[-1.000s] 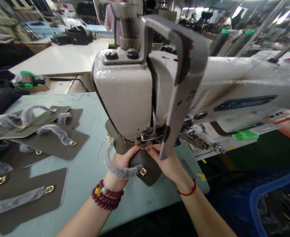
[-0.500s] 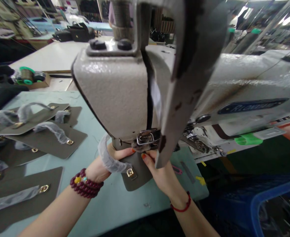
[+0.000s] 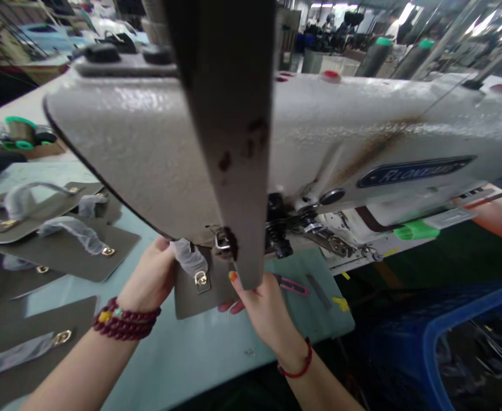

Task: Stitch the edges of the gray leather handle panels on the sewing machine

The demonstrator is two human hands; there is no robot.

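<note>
A grey-brown bag flap (image 3: 217, 288) lies under the head of a sewing machine (image 3: 140, 154). Its handle (image 3: 190, 258), wrapped in whitish film, ends in a gold buckle (image 3: 201, 278). My left hand (image 3: 150, 277) grips the flap's far left edge, its fingertips partly hidden by the handle and the machine head. At the right edge my right hand (image 3: 268, 317) pinches the flap, thumb on top and fingers underneath. The needle area is mostly covered by a grey upright bar (image 3: 234, 142) in front of the machine.
Several similar flaps with wrapped handles (image 3: 69, 234) lie on the table at left. Pink snips (image 3: 294, 285) and a thin blade-like strip (image 3: 318, 290) rest right of my right hand. A blue crate (image 3: 430, 348) stands at lower right. Another person's arm (image 3: 499, 220) shows at far right.
The flap has turned, and its handle no longer loops over my left wrist. My left hand has shifted to the flap's outer left edge, my right hand lower. The view has swung right.
</note>
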